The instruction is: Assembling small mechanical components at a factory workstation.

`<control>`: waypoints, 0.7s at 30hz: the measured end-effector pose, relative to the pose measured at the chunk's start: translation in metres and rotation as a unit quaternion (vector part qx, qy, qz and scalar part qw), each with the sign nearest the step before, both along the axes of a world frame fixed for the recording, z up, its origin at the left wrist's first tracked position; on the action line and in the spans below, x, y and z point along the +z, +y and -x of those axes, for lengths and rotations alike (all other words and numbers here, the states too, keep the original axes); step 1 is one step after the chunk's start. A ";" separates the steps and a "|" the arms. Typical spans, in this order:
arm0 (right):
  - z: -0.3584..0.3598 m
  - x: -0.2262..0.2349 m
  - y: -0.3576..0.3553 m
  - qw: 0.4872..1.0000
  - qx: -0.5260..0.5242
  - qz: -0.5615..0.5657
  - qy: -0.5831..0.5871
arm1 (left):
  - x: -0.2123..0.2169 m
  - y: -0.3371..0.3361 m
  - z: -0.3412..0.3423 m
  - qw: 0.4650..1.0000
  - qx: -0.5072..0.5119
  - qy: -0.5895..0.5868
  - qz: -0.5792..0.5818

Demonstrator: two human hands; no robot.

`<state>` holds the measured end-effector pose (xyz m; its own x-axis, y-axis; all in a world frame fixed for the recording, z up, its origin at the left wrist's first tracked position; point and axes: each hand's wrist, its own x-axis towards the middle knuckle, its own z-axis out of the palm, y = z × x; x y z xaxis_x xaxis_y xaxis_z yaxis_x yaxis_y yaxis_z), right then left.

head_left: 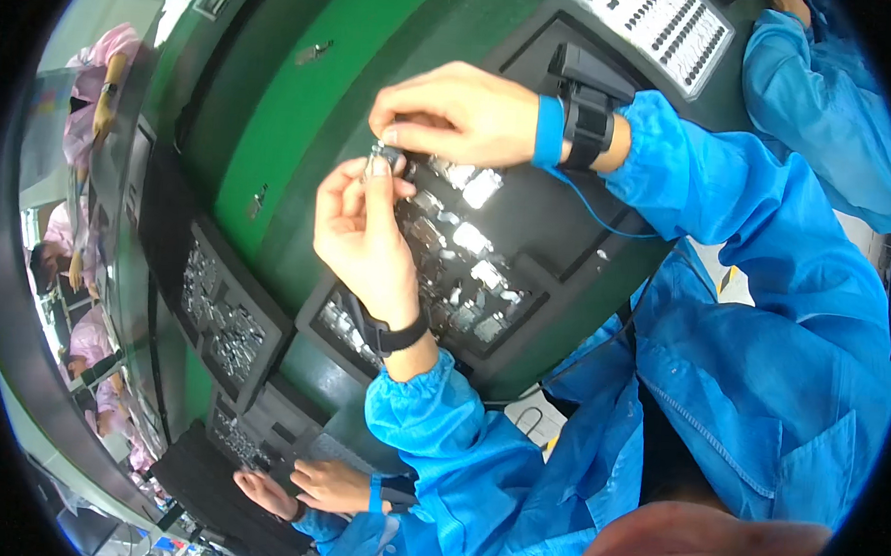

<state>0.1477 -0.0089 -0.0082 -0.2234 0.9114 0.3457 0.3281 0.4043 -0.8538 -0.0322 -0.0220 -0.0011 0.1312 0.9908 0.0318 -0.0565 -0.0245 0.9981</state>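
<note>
The green counter (pixel 273 121) curves across the view, carrying a black tray (pixel 527 232) with rows of small shiny metal parts (pixel 472 239) in its pockets. Another tray (pixel 220 318) of similar parts sits to the left. Above the black tray, the right hand (pixel 458 115) and the left hand (pixel 363 230) meet. Both hands have their fingertips pinched together on one small metal part (pixel 383 156), held between them just over the tray's upper corner. The part is tiny, silvery and glinting; its exact shape is too small to tell. Another person's hands (pixel 302 490) rest at the lower edge.
</note>
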 end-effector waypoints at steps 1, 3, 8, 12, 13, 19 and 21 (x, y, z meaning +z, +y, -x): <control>-0.006 0.000 0.003 1.000 0.013 0.007 -0.010 | 0.000 0.000 -0.001 1.000 -0.001 -0.001 0.004; -0.009 0.004 0.004 0.999 0.031 0.010 -0.010 | 0.002 0.002 0.000 1.000 -0.006 0.003 -0.009; -0.019 0.005 0.010 0.998 0.060 0.008 -0.025 | 0.000 0.006 0.006 0.998 -0.032 0.053 -0.026; -0.024 -0.001 0.013 0.996 0.082 0.005 -0.015 | -0.001 0.007 0.009 0.996 -0.066 0.051 -0.009; -0.024 -0.002 0.013 0.997 0.078 -0.014 0.002 | -0.001 0.006 0.008 0.996 -0.071 0.047 -0.012; -0.018 0.003 0.011 0.998 0.058 -0.032 -0.021 | 0.007 0.001 0.008 0.997 -0.040 0.068 -0.005; -0.016 0.004 0.012 0.997 0.058 -0.043 -0.023 | 0.008 0.000 0.007 0.997 -0.036 0.070 -0.011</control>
<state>0.1637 0.0029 -0.0044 -0.3427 0.8458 0.4089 0.3131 0.5132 -0.7991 -0.0395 -0.0222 0.0072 0.2071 0.9779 0.0288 0.0818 -0.0466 0.9956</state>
